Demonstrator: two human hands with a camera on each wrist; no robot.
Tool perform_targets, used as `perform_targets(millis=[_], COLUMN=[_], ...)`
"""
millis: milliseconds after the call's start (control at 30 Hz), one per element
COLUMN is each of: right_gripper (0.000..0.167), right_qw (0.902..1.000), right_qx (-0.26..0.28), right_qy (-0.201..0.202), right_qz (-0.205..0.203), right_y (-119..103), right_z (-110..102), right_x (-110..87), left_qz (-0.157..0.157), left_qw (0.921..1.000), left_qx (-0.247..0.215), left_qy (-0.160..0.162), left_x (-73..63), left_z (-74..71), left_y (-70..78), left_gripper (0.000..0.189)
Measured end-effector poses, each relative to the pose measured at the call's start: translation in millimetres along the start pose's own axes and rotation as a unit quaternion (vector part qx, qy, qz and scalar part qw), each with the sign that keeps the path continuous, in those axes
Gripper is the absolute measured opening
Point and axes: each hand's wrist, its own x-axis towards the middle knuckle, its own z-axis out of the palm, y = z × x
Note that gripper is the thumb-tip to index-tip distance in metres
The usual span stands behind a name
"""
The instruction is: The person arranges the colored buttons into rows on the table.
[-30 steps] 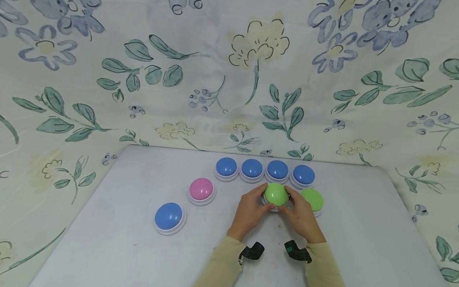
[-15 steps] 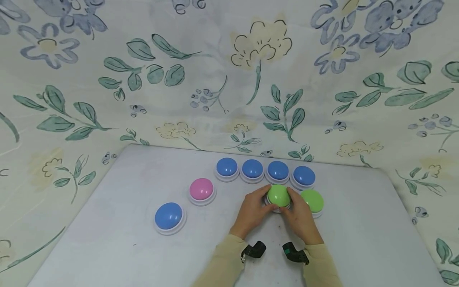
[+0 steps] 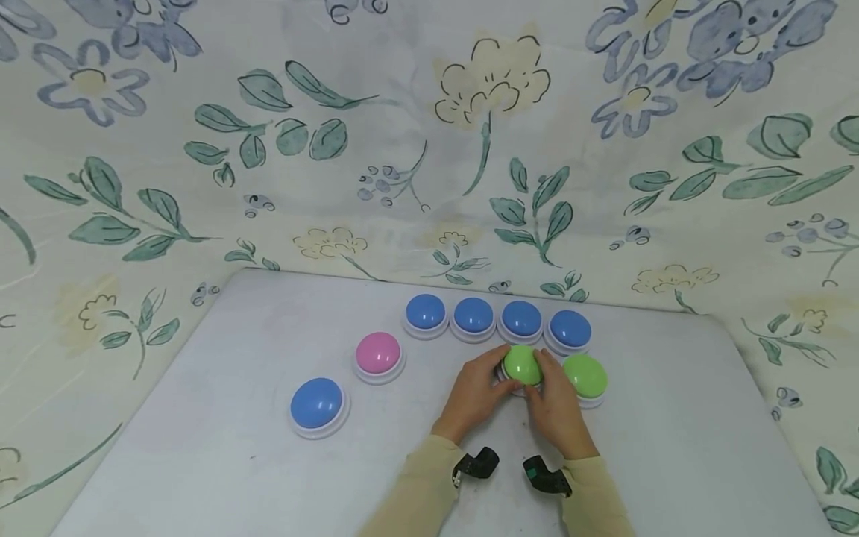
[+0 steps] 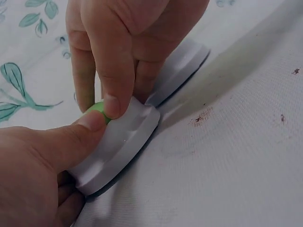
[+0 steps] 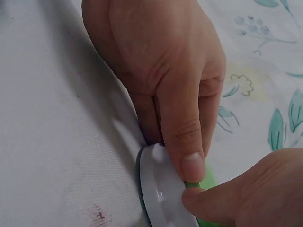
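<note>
A green dome push button (image 3: 522,365) with a white base is held between both hands on the white table. My left hand (image 3: 473,395) grips its left side, with the thumb at the near edge. On the opposite side, my right hand (image 3: 557,406) grips it, fingers curled over the far right edge. The left wrist view shows both thumbs close together on the dome's near edge, above the white base (image 4: 123,142). A second green button (image 3: 585,377) sits just right of my right hand. Fingers hide part of the held button's rim.
Several blue buttons stand in a row behind the hands, among them one at the right end (image 3: 570,328). A pink button (image 3: 378,353) and another blue button (image 3: 316,403) sit to the left. Floral cloth (image 3: 403,149) hangs behind the table (image 3: 201,462).
Both hands have shifted the held green button slightly to the right. The right wrist has come inward toward the left one. The other buttons stay in place.
</note>
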Motion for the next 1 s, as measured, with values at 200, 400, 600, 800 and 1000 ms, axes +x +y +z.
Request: perform_targets(millis=[200, 400, 600, 800, 1000], right_gripper=[0.055, 0.055, 0.056, 0.054, 0.052], right_qw=[1.0, 0.9998, 0.9994, 0.9984, 0.995], right_qx=[0.005, 0.008, 0.007, 0.0, 0.02], right_qy=[-0.001, 0.01, 0.02, 0.038, 0.071], right_qz=[-0.002, -0.018, -0.027, -0.042, -0.068], right_y=[2, 1, -2, -8, -17], right_z=[5, 6, 6, 2, 2], right_x=[1.4, 0.5, 0.8, -1.8, -4.9], left_qz=[0.004, 0.008, 0.008, 0.001, -0.001], left_qw=[0.9999, 0.9999, 0.9999, 0.999, 0.998], left_qx=[0.003, 0.001, -0.003, -0.015, -0.03], left_qy=[-0.011, -0.009, 0.006, 0.042, 0.057], left_x=[1.0, -0.8, -2.5, -2.5, -7.6], left_z=[0.3, -0.5, -1.1, -10.8, -27.4], left_y=[-1.1, -0.2, -1.6, 0.2, 3.4], left_gripper=[0.064, 0.065, 0.066, 0.063, 0.059])
